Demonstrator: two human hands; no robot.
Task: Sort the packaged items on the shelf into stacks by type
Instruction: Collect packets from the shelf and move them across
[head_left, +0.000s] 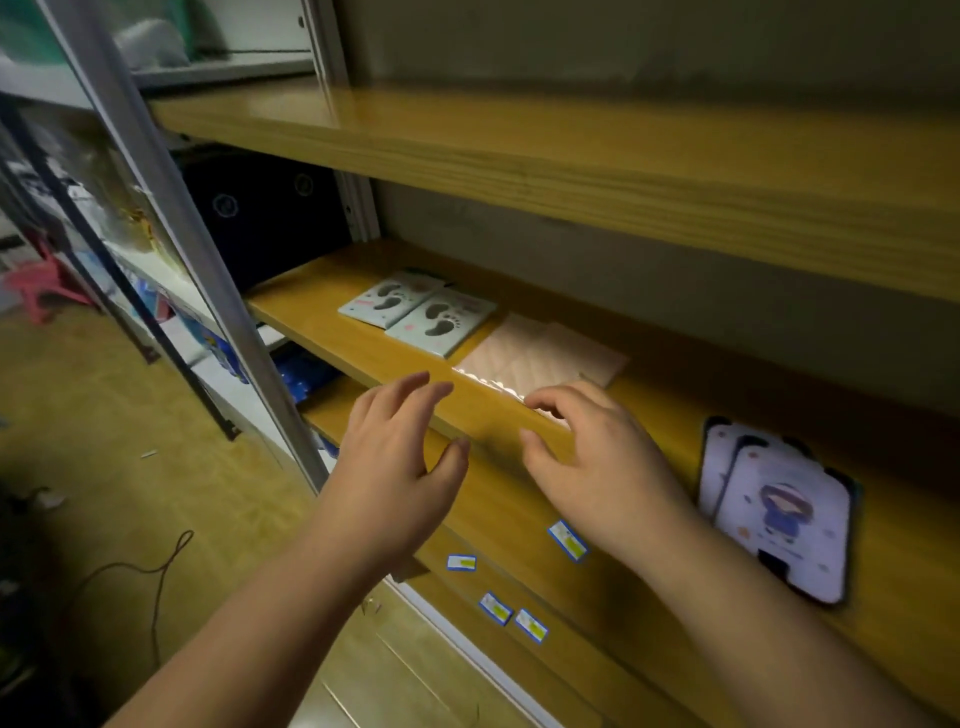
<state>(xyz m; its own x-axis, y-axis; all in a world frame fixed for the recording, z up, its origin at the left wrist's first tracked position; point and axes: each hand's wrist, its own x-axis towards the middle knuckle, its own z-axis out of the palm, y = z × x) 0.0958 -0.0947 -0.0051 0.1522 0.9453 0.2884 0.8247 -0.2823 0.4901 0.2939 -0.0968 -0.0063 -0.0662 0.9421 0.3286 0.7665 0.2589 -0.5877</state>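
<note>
Three kinds of packet lie on the middle shelf (311, 312). The pale pink packets (543, 358) sit near the centre at the front edge, long axis running from the shelf lip back towards the wall, slightly fanned. To their left, touching, are two footprint packets (415, 312) side by side, angled the same way. Well apart on the right is a stack of cartoon-figure packets (779, 509), long axis running front to back, the printed figure's head towards the wall.

My right hand (597, 457) hovers at the near end of the pink packets, fingers curled and half open, tips just at the shiny edge (whether they touch it I cannot tell); it holds nothing. My left hand (400, 447) is spread open and empty over the shelf lip, beside the pink ones.

I judge I am about to square up or lift the pink packets; next I need a pinch on that near edge, left hand steadying.
</note>
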